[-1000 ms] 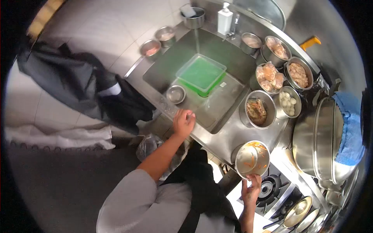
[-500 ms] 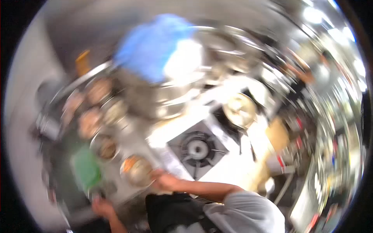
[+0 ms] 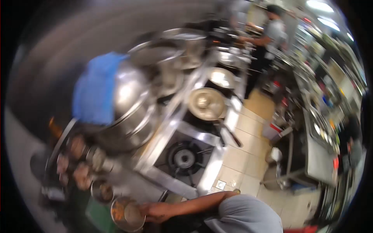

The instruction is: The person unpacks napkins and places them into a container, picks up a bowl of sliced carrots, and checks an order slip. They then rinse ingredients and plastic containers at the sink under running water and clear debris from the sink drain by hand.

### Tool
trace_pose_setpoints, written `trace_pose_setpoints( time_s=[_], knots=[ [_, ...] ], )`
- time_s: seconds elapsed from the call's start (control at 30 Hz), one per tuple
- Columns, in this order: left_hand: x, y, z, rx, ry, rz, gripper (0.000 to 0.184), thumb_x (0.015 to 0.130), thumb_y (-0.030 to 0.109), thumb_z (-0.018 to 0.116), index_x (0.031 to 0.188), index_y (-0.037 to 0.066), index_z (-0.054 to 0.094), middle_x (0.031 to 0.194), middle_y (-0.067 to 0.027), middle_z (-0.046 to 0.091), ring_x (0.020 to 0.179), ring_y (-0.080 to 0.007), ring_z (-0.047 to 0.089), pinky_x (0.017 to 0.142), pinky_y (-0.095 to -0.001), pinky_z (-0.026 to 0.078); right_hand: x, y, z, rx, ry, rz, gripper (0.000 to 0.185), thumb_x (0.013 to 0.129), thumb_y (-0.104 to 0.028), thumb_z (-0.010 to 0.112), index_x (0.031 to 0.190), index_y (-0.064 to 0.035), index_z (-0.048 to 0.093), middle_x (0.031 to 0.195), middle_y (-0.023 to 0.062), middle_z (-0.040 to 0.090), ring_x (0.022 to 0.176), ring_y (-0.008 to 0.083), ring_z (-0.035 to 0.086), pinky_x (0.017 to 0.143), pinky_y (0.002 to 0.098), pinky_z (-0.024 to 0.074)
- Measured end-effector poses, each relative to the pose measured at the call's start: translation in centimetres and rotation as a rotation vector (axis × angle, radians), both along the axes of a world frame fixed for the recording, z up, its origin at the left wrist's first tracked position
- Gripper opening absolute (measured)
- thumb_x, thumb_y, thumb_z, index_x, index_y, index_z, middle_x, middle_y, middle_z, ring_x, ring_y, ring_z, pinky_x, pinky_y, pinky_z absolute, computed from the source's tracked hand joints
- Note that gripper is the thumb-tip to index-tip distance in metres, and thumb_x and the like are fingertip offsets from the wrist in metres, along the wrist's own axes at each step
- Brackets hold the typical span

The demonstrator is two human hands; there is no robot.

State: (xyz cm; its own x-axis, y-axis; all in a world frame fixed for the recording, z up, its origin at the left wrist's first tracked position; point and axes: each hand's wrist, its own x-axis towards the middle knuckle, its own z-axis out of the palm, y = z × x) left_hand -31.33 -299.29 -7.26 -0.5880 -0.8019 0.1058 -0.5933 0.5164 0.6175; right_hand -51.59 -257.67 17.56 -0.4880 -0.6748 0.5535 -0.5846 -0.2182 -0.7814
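At the lower edge of the view my right hand (image 3: 157,212) is closed on the right side of a round metal bowl (image 3: 128,214). Orange pieces lie in the bowl's left part; the rest of its contents is too blurred to name. Just beyond it stands a smaller bowl with brown contents (image 3: 102,190). Partly behind the held bowl is a green board or tray (image 3: 99,213). My left hand is out of the frame.
A gas burner (image 3: 185,158) lies right of the bowls. Behind it, a lidded pan (image 3: 206,103) has its handle sticking out over the aisle. A big steel pot (image 3: 134,97) carries a blue cloth (image 3: 97,89). Another person (image 3: 272,33) stands at the far stove.
My view has swung toward the far aisle, so the bowls and burner sit lower in it. My left hand has left the frame. My right hand stays at the bowl.
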Motion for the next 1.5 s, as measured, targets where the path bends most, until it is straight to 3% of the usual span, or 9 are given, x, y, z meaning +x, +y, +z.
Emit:
trace_pose_setpoints(
  time_s=[0.1, 0.17, 0.3, 0.67, 0.8, 1.03, 1.1, 1.2, 1.5],
  knots=[
    [0.8, -1.4, -2.4, 0.306, 0.486, -0.055, 0.014, 0.089, 0.006, 0.055, 0.1, 0.001, 0.064, 0.097, -0.0093, 0.066, 0.088, -0.0232, 0.062, 0.087, -0.0327, 0.05, 1.3, -3.7, -0.2, 0.328, -0.045, 0.105, 0.028, 0.082, -0.009, 0.063, 0.108, -0.0027, 0.056, 0.119, 0.0197, 0.053, 0.111, 0.0404, 0.05, 0.095, 0.0452, 0.0427],
    [0.1, -7.2, -6.0, 0.17, 0.416, -0.004, 0.015, 0.086, 0.011, 0.06, 0.097, 0.003, 0.066, 0.098, -0.0128, 0.068, 0.088, -0.0227, 0.063, 0.079, -0.0353, 0.051, 2.8, -8.7, -4.4, 0.179, -0.33, 0.195, 0.023, 0.078, -0.009, 0.069, 0.098, -0.0046, 0.06, 0.102, 0.0142, 0.058, 0.096, 0.0351, 0.056, 0.084, 0.0413, 0.0472],
    [-10.3, -14.2, 10.5, 0.122, 0.205, 0.181, 0.026, 0.086, 0.026, 0.061, 0.094, 0.002, 0.066, 0.092, -0.0163, 0.067, 0.088, -0.0282, 0.063, 0.079, -0.0395, 0.048, 2.0, -17.1, 1.2, 0.374, 0.041, 0.125, 0.023, 0.073, -0.005, 0.072, 0.095, -0.0064, 0.064, 0.096, 0.0119, 0.06, 0.089, 0.0318, 0.057, 0.079, 0.0396, 0.0498],
    [-31.3, -32.8, 9.1, 0.415, 0.053, -0.137, 0.06, 0.091, 0.034, 0.056, 0.134, -0.005, 0.044, 0.133, -0.0217, 0.053, 0.129, -0.0323, 0.045, 0.11, -0.0403, 0.031, -0.6, -33.9, -3.7, 0.579, 0.075, -0.105, 0.018, 0.074, -0.006, 0.068, 0.092, -0.0042, 0.065, 0.095, 0.0155, 0.063, 0.091, 0.0354, 0.058, 0.081, 0.043, 0.0497],
    [-31.3, -28.4, 15.1, 1.058, 0.444, -0.464, 0.051, 0.092, 0.032, 0.055, 0.131, -0.001, 0.05, 0.126, -0.0158, 0.06, 0.127, -0.0278, 0.048, 0.103, -0.0382, 0.037, -3.6, -40.1, -6.8, 0.688, 0.068, -0.226, 0.021, 0.077, -0.007, 0.066, 0.096, -0.0002, 0.061, 0.102, 0.0198, 0.061, 0.096, 0.0397, 0.056, 0.084, 0.0465, 0.0475],
    [-24.6, -29.2, 11.4, 0.827, 0.01, -0.171, 0.065, 0.089, 0.047, 0.055, 0.139, 0.008, 0.043, 0.143, -0.0111, 0.046, 0.129, -0.0311, 0.046, 0.106, -0.0514, 0.031, -7.8, -47.6, -9.3, 0.59, 0.044, -0.223, 0.015, 0.075, -0.005, 0.068, 0.089, -0.005, 0.063, 0.097, 0.0134, 0.059, 0.097, 0.037, 0.054, 0.084, 0.0445, 0.0461],
    [-22.1, -28.7, 10.9, 1.654, 0.192, -0.171, 0.071, 0.085, 0.048, 0.058, 0.141, 0.009, 0.039, 0.145, -0.013, 0.042, 0.128, -0.0369, 0.044, 0.101, -0.0651, 0.032, -8.9, -47.2, -8.9, 0.557, 0.072, -0.167, 0.015, 0.075, -0.004, 0.068, 0.089, -0.005, 0.063, 0.097, 0.0128, 0.06, 0.097, 0.0364, 0.054, 0.084, 0.0442, 0.0461],
    [-20.8, -27.0, 6.0, 1.771, 0.251, -0.205, 0.069, 0.084, 0.045, 0.059, 0.14, 0.009, 0.041, 0.141, -0.0145, 0.045, 0.127, -0.0408, 0.045, 0.093, -0.0731, 0.032, -9.7, -46.0, -8.4, 0.568, 0.091, -0.066, 0.021, 0.073, 0.0, 0.068, 0.093, -0.0024, 0.064, 0.098, 0.0155, 0.062, 0.1, 0.0365, 0.056, 0.089, 0.0428, 0.0438],
    [-19.9, -26.4, 3.8, 1.795, 0.442, -0.086, 0.072, 0.075, 0.042, 0.06, 0.139, 0.014, 0.042, 0.133, -0.0133, 0.051, 0.119, -0.034, 0.052, 0.093, -0.0574, 0.042, -11.1, -46.5, -8.5, 0.576, 0.026, 0.04, 0.025, 0.071, -0.002, 0.072, 0.095, -0.006, 0.065, 0.104, 0.0103, 0.062, 0.101, 0.0317, 0.055, 0.086, 0.0398, 0.0463]
  ],
)
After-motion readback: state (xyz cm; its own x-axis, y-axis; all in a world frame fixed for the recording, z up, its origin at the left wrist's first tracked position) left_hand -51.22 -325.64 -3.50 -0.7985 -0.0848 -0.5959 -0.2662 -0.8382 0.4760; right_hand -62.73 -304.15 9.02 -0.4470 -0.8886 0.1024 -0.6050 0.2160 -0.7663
